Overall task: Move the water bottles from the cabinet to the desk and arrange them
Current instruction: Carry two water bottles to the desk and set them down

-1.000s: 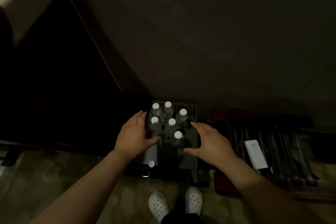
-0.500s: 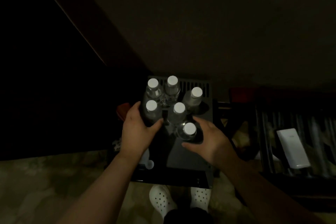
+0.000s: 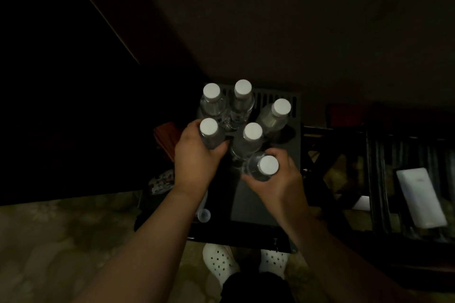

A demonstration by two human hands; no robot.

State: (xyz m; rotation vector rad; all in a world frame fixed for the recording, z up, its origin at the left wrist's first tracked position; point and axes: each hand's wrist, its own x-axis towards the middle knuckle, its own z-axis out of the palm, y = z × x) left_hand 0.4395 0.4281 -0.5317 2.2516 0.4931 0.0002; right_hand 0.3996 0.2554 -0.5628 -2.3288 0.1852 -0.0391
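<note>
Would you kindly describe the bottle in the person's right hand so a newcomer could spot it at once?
Find the dark cabinet top above the white shoes, where six white-capped water bottles stand clustered. The one meant is the bottle at the cluster's near right corner, closest to the viewer. It alone sits inside the curled fingers of the right hand; the left hand grips a different bottle.

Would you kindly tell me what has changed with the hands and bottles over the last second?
Both hands closed in: the left hand now grips the front-left bottle, and the right hand has wrapped round the nearest bottle, which now leans. The other four bottles stayed standing on the dark surface.
</note>
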